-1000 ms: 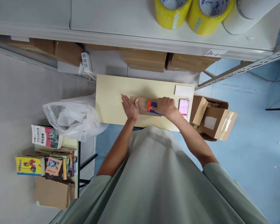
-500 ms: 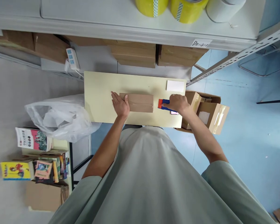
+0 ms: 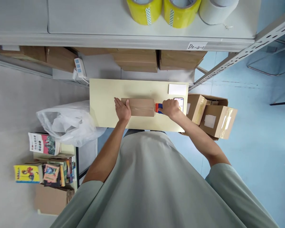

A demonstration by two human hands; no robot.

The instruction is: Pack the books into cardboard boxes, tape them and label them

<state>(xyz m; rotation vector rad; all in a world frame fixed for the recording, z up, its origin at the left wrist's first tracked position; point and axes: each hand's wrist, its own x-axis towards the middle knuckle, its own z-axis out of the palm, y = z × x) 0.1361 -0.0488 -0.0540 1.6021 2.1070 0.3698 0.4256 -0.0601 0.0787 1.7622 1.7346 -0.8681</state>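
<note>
A flat brown cardboard box [image 3: 140, 107] lies on a pale yellow table [image 3: 104, 98]. My left hand [image 3: 122, 109] rests flat on the box's left end, fingers stretched out. My right hand [image 3: 170, 108] is closed around a red and blue tape dispenser [image 3: 159, 108], whose red end touches the box's right end. A phone [image 3: 180, 102] with a lit screen lies just behind my right hand, partly hidden by it.
A white card [image 3: 177, 89] lies at the table's far right corner. Open cardboard boxes [image 3: 211, 120] stand right of the table, a white plastic bag [image 3: 64, 122] and books [image 3: 44, 164] to the left. Tape rolls [image 3: 166, 11] sit on the shelf above.
My right hand drew the tape dispenser off the box to the right, then came back to the box's right end. The left hand stayed on the box.
</note>
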